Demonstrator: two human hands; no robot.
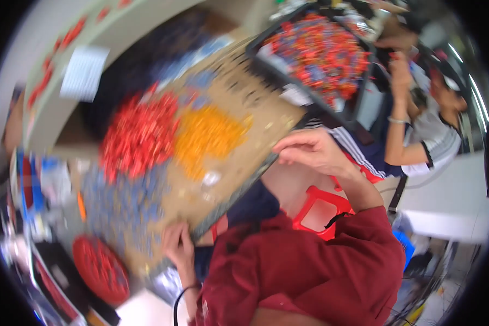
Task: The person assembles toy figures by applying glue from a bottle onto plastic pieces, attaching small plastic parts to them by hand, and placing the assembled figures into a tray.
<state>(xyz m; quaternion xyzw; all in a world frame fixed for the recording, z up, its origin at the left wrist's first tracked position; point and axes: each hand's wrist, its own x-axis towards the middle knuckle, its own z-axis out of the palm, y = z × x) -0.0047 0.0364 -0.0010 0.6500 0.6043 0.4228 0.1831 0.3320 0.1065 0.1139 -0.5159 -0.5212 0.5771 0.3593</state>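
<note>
My right hand (312,152) is raised by the right end of the cardboard-covered table (271,119). Its thumb and fingers are pressed together; whatever they pinch is too small and blurred to tell. At the near table edge, beside scattered grey-blue small pieces (127,198), my left hand (177,244) rests with bent fingers drawn together. What it may hold is hidden. A heap of small red pieces (138,136) lies farther back on the table. Touching its right side is a pile of yellow-orange pieces (206,138). The picture is smeared by motion.
A black tray (339,111) of mixed red and blue pieces stands at the back right. Near left is a round red tray (84,244) holding red pieces. A co-worker (434,136) sits at the right. A red plastic stool (315,209) stands on the floor beyond the table.
</note>
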